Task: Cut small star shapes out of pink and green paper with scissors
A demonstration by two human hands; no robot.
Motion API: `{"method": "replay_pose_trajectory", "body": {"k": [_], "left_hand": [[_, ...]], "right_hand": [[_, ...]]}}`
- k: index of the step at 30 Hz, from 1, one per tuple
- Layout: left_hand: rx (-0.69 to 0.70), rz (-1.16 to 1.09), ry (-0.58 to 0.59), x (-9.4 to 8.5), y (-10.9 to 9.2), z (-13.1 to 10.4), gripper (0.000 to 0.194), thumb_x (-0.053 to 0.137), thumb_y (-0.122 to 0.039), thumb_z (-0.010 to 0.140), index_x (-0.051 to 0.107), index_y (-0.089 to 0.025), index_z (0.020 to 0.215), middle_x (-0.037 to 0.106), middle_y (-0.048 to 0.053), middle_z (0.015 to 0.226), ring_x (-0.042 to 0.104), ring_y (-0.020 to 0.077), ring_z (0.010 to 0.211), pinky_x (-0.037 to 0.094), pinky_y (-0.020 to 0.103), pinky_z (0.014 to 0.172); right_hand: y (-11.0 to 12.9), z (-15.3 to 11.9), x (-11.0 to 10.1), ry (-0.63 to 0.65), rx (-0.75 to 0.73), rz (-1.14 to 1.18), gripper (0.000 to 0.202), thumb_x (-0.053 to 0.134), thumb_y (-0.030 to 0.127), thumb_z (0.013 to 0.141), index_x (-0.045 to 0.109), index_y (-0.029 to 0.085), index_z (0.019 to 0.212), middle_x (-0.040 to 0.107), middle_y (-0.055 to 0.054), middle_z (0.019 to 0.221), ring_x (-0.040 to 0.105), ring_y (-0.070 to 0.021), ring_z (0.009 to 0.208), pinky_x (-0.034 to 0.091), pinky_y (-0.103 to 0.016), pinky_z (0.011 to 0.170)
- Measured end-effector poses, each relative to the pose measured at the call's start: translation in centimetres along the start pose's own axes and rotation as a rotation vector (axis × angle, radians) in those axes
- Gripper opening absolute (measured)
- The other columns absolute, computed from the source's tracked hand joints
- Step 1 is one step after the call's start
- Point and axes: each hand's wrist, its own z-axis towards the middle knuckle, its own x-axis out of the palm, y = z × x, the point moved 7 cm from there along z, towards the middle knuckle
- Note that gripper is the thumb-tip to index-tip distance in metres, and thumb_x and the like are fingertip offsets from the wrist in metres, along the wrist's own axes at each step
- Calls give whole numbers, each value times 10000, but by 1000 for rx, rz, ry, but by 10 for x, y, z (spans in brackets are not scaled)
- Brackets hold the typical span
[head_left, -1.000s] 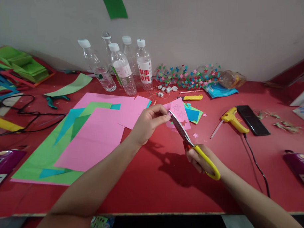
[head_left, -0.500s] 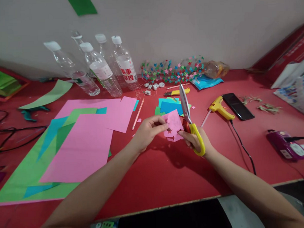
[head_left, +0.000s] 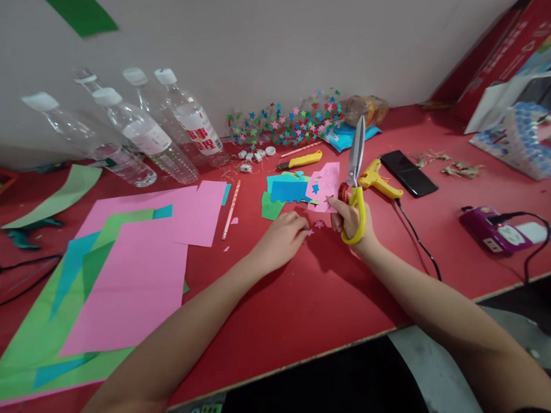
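My right hand [head_left: 355,225] is closed on yellow-handled scissors [head_left: 356,161], whose blades point up, and it also pinches a pink paper piece [head_left: 326,182] with star-shaped holes. Something red, partly hidden, sits beside the scissors' pivot. Low over the red table, my left hand [head_left: 283,239] has its fingers curled together near small pink paper stars [head_left: 319,224]; whether the fingertips hold anything is too small to make out. Just behind the hands lie a blue paper piece [head_left: 288,191] and a green one [head_left: 272,208].
Large pink sheets [head_left: 133,284] cover the left side. Plastic bottles [head_left: 149,138] stand at the back left, beside a star-covered bottle [head_left: 286,125]. Rightward are a yellow glue gun [head_left: 380,180], a phone [head_left: 409,173] and a purple power strip [head_left: 495,230]. A yellow cutter [head_left: 305,160] lies behind.
My left hand has let go of the pink paper and moved down to the table by the small stars. My right hand has lifted the paper and scissors away from it. The view has shifted right.
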Motion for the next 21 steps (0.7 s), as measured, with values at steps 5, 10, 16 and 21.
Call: {"method": "replay_pose_trajectory", "body": {"k": [5, 10, 16, 21], "left_hand": [[153, 393, 61, 25, -12, 22, 303, 375, -165, 920, 670, -97, 901, 625, 156, 862, 558, 271, 885, 426, 415, 806], [166, 473, 30, 30, -11, 33, 317, 379, -102, 891, 695, -73, 894, 646, 191, 803, 582, 314, 917, 423, 444, 797], [-155, -50, -114, 7, 10, 23, 181, 495, -168, 827, 670, -135, 794, 659, 128, 851, 591, 251, 872, 437, 419, 839], [-337, -894, -176, -11, 23, -9, 318, 632, -143, 631, 656, -165, 948, 655, 35, 843, 603, 167, 788, 462, 329, 793]], "right_hand": [[10, -8, 0, -93, -37, 141, 433, 615, 427, 788, 355, 244, 494, 364, 52, 319, 376, -99, 307, 292, -256, 347], [16, -12, 1, -95, -12, 146, 416, 619, 386, 776, 359, 237, 487, 378, 52, 319, 372, -89, 300, 297, -247, 339], [14, -10, 5, -18, -67, 171, 426, 571, 357, 794, 363, 238, 443, 354, 47, 310, 370, -86, 305, 311, -243, 352], [9, -13, 20, 141, -57, 203, 442, 575, 373, 796, 377, 235, 426, 348, 51, 288, 355, -82, 284, 291, -237, 335]]}}
